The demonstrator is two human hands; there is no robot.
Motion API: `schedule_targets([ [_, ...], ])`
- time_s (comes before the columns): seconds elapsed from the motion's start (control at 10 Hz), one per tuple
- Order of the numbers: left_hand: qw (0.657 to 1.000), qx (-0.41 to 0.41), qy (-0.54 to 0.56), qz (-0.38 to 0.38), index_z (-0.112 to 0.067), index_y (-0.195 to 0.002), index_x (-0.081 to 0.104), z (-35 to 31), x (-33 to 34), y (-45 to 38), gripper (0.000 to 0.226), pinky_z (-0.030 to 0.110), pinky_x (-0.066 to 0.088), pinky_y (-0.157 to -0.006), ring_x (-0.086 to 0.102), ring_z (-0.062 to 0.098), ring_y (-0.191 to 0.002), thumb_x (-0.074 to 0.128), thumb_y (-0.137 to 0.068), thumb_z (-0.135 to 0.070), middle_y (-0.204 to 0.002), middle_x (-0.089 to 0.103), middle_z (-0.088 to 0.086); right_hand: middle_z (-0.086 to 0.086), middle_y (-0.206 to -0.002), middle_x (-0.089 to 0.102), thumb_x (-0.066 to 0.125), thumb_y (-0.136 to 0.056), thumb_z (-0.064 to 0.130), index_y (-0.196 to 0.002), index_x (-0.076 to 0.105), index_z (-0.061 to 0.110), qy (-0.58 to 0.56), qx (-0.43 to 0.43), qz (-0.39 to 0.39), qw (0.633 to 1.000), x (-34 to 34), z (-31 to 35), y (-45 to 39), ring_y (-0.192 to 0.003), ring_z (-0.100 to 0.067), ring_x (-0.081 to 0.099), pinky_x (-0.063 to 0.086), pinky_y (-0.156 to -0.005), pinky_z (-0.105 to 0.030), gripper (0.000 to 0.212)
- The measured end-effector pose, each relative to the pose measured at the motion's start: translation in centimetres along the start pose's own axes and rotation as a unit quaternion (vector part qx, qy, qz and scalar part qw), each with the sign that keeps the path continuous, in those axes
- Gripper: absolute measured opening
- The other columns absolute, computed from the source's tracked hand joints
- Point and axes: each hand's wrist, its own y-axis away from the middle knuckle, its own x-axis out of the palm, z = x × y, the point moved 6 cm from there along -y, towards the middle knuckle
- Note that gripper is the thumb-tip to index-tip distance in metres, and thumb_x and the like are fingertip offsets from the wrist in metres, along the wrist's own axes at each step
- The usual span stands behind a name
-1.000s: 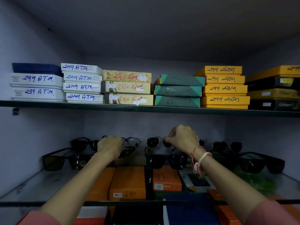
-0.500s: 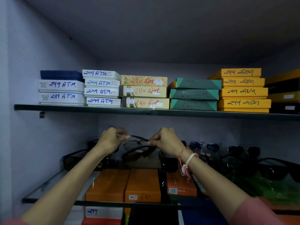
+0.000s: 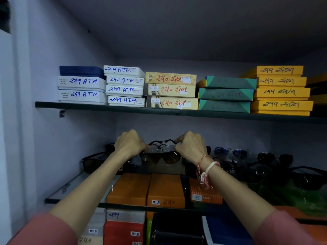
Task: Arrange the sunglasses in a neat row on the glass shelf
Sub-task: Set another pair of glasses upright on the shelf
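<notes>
A thin-framed pair of glasses with pale lenses (image 3: 161, 147) is held above the glass shelf (image 3: 74, 186), near the back wall. My left hand (image 3: 130, 143) pinches its left end and my right hand (image 3: 190, 145) pinches its right end. Just below it a brown-lensed pair of sunglasses (image 3: 160, 157) stands on the shelf. A black pair (image 3: 92, 162) sits at the far left. A blue-lensed pair (image 3: 230, 152) and several dark pairs (image 3: 274, 158) line the right side. My arms hide parts of the row.
Orange boxes (image 3: 146, 190) lie under the glass shelf near its front edge. The upper shelf (image 3: 123, 109) carries stacks of white, yellow, green and orange boxes close overhead. The wall closes in on the left. More boxes fill the space below.
Both hands came together from separate pairs onto one thin-framed pair and lifted it slightly. The view has shifted left and closer to the shelf.
</notes>
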Motion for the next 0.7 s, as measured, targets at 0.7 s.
schedule_targets([
  [0.7, 0.979, 0.045, -0.197, -0.041, -0.016, -0.102, 0.071, 0.1, 2.0, 1.3, 0.044, 0.038, 0.046, -0.090, 0.066, 0.025, -0.100, 0.053, -0.090, -0.054, -0.105, 0.071, 0.006, -0.008, -0.082, 0.070, 0.049, -0.089, 0.041, -0.079, 0.071, 0.013, 0.106, 0.011, 0.022, 0.994, -0.2, 0.1, 3.3, -0.082, -0.029, 0.065, 0.047, -0.090, -0.040, 0.037],
])
